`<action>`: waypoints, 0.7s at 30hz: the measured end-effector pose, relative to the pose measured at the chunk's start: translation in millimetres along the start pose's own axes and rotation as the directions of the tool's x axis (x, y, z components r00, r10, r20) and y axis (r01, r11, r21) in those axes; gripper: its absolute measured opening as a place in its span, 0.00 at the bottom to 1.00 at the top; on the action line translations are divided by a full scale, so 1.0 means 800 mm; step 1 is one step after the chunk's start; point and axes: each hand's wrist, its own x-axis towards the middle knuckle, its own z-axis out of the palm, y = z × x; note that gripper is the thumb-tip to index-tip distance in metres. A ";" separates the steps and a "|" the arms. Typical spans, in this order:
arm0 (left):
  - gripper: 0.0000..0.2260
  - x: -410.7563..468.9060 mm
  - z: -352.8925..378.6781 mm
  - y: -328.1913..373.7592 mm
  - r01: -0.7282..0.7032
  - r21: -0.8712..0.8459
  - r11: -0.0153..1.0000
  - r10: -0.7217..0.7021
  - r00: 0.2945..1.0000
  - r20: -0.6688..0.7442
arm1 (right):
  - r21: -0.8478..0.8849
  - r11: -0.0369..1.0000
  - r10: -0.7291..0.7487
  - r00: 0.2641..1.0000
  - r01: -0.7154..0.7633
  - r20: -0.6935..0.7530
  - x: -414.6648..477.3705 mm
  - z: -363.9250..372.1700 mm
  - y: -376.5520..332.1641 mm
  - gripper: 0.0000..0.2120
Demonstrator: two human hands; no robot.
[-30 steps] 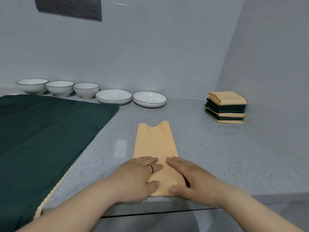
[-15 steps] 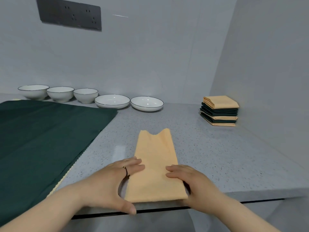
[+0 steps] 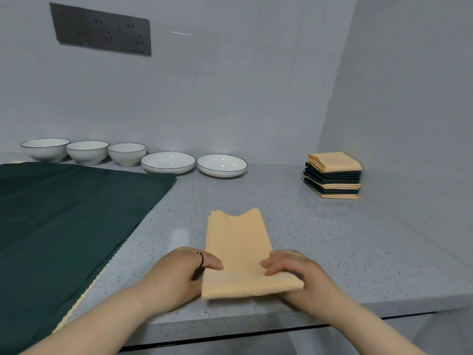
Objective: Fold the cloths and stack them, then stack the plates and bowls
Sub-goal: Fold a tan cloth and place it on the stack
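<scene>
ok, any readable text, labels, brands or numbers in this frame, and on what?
None readable.
Socket panel on the wall: only pin holes, no lettering visible.
Bowls, plates, orange cloth, folded cloth stack, green cloth: no print or tags in view.

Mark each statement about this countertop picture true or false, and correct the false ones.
1. The left hand and right hand hold the near end of the orange cloth. True.
2. The three bowls are nested in one stack. False: they stand side by side in a row.
3. The pile of folded cloths has an orange one on top. True.
4. The dark green cloth is folded small. False: it lies spread flat on the counter.
5. Right of the bowls stand two plates. True.
</scene>
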 end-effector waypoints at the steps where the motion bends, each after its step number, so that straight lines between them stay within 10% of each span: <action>1: 0.18 0.003 0.001 0.000 0.018 -0.012 1.000 -0.018 1.000 -0.020 | -0.067 0.997 -0.037 0.999 0.039 0.024 0.001 -0.002 0.004 0.11; 5: 0.14 0.009 -0.002 0.003 0.140 -0.181 0.973 -0.143 0.990 -0.005 | -0.164 0.986 0.021 1.000 -0.018 0.020 0.012 -0.009 0.005 0.16; 8: 0.22 0.023 -0.001 -0.006 0.244 -0.376 0.894 -0.271 0.962 -0.019 | -0.092 0.987 0.129 0.990 -0.134 -0.057 0.024 -0.009 0.004 0.01; 11: 0.25 0.042 0.000 -0.014 0.313 -0.467 0.827 -0.361 0.933 -0.013 | 0.085 0.970 0.238 0.962 -0.228 -0.136 0.044 -0.006 0.006 0.12; 16: 0.21 0.067 -0.001 -0.015 0.400 -0.469 0.787 -0.469 0.882 -0.034 | 0.203 0.895 0.430 0.890 -0.398 -0.153 0.084 -0.001 0.006 0.09; 21: 0.20 0.083 0.001 -0.018 0.501 -0.328 0.801 -0.548 0.834 -0.064 | -0.064 0.841 0.519 0.834 -0.538 -0.187 0.106 0.008 0.014 0.09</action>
